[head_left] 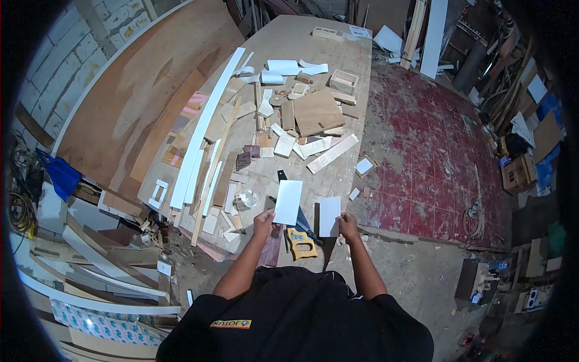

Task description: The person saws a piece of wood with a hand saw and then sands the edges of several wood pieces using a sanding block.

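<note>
My left hand [264,222] grips the lower left edge of a white rectangular panel [288,203], held above the near end of the workbench. At the right, my right hand [348,225] is closed on the right edge of a second white panel [329,216]. The two panels are apart, with a gap between them. Below and between them lies a handsaw with a yellow handle [302,244]; the left panel hides part of its blade. A clear round container [248,198] is left of the left panel.
Wood offcuts and a brown board [316,112] are piled on the workbench [301,36]. Long white strips [208,127] lie along its left side. A large wooden panel [145,90] leans at the left. Red flooring [428,157] lies right, with scrap wood and boxes beyond.
</note>
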`<state>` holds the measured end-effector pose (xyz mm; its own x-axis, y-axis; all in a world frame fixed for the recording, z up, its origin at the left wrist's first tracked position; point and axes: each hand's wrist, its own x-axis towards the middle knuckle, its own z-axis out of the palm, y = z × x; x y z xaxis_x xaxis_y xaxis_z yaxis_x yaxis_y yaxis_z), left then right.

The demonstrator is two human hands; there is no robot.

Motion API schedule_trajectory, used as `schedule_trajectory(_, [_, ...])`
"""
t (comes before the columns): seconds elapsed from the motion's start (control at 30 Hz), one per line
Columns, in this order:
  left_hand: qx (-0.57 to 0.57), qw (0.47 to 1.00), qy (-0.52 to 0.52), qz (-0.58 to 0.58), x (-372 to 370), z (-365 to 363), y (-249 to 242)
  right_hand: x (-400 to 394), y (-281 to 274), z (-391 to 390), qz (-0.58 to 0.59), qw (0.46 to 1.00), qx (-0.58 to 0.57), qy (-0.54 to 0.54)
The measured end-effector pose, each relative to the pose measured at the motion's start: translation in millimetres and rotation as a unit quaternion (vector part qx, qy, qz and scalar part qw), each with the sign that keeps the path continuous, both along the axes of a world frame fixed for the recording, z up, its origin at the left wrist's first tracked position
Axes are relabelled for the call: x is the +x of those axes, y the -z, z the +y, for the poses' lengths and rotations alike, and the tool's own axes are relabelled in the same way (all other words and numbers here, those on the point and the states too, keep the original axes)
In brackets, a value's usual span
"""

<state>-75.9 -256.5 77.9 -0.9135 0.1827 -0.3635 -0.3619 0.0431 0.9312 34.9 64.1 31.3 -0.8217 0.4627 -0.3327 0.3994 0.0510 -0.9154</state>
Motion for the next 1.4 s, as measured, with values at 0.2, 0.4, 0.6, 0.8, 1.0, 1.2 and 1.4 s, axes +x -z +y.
schedule_trajectory(0.2, [0.248, 0.963, -0.017, -0.103, 1.0, 3.6, 10.8, -11.7, -18.7, -2.1, -0.030, 0.999, 0.009, -0.033])
schedule_trajectory(0.4, [0.347, 0.916, 0.066, -0.190, -1.7, -4.6, 3.8, -14.6, -28.4, -13.6, -0.025, 0.997, 0.009, -0.079])
schedule_trajectory(0.6, [0.379, 0.898, 0.056, -0.216, -0.4, -8.4, -8.5, -17.3, 10.8, 0.7, -0.051, 0.997, -0.006, -0.050])
schedule_trajectory(0.8, [0.212, 0.967, 0.039, -0.140, 1.5, -6.1, -27.7, -13.5, 68.1, 22.1, -0.078, 0.981, 0.171, -0.046])
schedule_trajectory(1.0, [0.238, 0.966, 0.039, -0.092, -0.1, -6.7, -6.8, -14.2, 5.4, 2.7, -0.135, 0.945, 0.297, 0.001])
schedule_trajectory(1.2, [0.125, 0.990, 0.046, -0.037, -1.0, -6.9, -2.4, -27.7, -8.8, -9.9, -0.100, 0.965, 0.237, -0.056])
schedule_trajectory(1.4, [0.043, 0.995, 0.074, 0.042, 0.8, 0.2, -3.4, -38.1, -73.2, -56.5, 0.009, 0.983, -0.157, -0.097])
